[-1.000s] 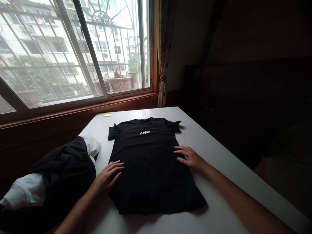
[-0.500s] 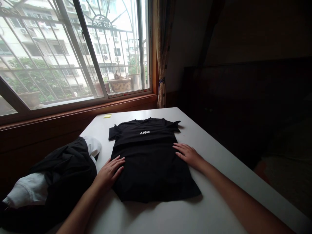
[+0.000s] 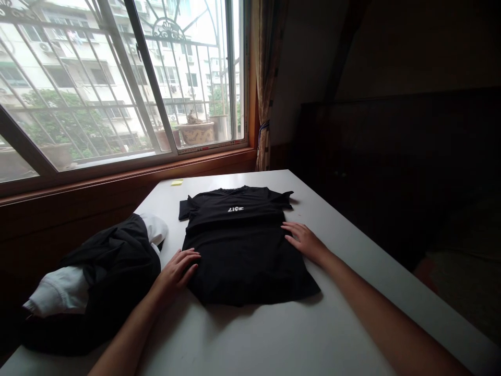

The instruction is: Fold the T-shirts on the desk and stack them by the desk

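A black short-sleeved T-shirt [image 3: 238, 261] lies spread on the white table [image 3: 266, 344], collar away from me and hem toward me. Small white lettering on its chest appears upside down from here. My left hand [image 3: 177, 271] rests on the shirt's left edge, fingers stretched and close together on the cloth. Over at the opposite edge is my right hand [image 3: 305, 240], its fingertips touching the fabric with the fingers extended. The shirt stays flat between both hands, with slight creases across the middle.
A heap of black and white clothes [image 3: 113, 266] lies on the table's left side, beside my left forearm. A yellow paper note [image 3: 177, 183] is near the far left corner. Beyond the table are a barred window [image 3: 156, 78] and a tied curtain [image 3: 265, 104].
The whole view has shifted slightly, so the scene sits a little higher and further right. The fingers of my right hand look closer together. Both hands stay at the shirt's sides.
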`<state>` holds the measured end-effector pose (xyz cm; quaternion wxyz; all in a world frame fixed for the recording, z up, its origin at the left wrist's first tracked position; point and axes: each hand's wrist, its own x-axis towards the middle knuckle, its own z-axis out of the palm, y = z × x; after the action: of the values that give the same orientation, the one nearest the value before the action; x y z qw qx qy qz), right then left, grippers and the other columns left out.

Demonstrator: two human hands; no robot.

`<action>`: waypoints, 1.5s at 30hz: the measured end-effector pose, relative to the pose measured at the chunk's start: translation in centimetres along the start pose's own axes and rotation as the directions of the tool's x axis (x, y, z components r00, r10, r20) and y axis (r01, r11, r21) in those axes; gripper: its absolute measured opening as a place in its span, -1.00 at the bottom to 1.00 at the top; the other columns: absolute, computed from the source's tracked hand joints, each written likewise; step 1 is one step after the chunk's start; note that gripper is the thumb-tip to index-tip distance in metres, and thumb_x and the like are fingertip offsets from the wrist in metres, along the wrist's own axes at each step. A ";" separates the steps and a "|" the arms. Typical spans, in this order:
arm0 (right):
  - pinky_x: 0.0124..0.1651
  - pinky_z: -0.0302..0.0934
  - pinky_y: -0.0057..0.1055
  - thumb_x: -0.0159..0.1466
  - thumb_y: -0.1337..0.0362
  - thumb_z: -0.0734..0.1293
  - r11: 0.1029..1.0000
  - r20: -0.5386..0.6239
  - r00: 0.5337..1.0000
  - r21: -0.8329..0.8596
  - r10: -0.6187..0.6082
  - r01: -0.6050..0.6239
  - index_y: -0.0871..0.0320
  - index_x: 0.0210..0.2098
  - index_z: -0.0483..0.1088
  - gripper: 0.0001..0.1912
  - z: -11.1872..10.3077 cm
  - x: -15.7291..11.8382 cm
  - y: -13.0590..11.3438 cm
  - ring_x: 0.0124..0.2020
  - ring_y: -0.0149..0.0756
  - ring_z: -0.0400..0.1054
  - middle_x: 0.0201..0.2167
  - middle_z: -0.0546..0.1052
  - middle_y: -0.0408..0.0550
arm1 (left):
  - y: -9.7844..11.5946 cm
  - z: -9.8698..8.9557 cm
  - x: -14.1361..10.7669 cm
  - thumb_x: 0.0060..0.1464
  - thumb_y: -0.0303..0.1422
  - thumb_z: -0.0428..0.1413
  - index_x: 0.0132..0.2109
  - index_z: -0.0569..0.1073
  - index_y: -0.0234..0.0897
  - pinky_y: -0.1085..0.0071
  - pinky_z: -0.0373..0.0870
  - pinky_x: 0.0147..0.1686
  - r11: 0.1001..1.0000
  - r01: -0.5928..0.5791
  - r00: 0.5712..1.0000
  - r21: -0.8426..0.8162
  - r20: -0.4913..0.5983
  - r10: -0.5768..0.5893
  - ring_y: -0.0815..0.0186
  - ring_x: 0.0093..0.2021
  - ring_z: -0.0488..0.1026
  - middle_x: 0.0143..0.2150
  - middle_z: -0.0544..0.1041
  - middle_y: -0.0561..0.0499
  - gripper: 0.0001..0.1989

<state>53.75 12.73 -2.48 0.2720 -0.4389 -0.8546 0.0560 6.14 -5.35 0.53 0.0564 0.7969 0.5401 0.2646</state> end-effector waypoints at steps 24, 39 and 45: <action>-0.03 0.41 -0.17 0.20 0.45 0.38 0.942 0.080 0.954 0.204 -0.288 0.267 0.03 -0.17 0.47 -0.76 -5.1 -9.6 -11.3 -0.14 -0.17 0.43 -0.17 0.52 -0.03 | 6.1 -1.8 -2.2 0.11 -0.51 0.07 -0.12 0.34 -0.13 0.16 0.41 -0.14 0.974 -0.043 0.963 0.223 -0.252 0.100 0.09 -0.14 0.41 -0.18 0.47 -0.05 -0.78; -0.09 0.44 -0.16 0.08 0.54 0.27 0.966 -0.075 0.974 0.138 -0.212 0.221 0.02 -0.07 0.42 -0.53 -5.4 -10.0 -9.5 -0.15 -0.11 0.45 -0.18 0.52 -0.02 | 5.3 -4.6 -2.8 0.22 -0.41 0.10 -0.16 0.48 -0.16 0.32 0.45 -0.22 0.983 0.123 0.812 0.139 -0.584 -0.019 0.24 -0.26 0.50 -0.21 0.48 0.02 -0.92; -0.24 0.38 -0.22 0.21 0.45 0.26 0.970 -0.272 0.956 0.177 -0.115 0.167 -0.01 -0.17 0.40 -0.73 -6.3 -10.1 -9.2 -0.27 -0.14 0.44 -0.31 0.50 -0.06 | 4.2 -5.8 -4.1 0.24 -0.39 0.13 -0.09 0.49 -0.15 0.35 0.47 -0.19 0.973 0.037 0.826 0.227 -0.555 0.098 0.26 -0.21 0.52 -0.15 0.49 0.01 -0.89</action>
<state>55.08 -1.63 1.76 0.4271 -0.3507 -0.8310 0.0634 5.68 -11.89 5.60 -0.2012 0.6932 0.5467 0.4244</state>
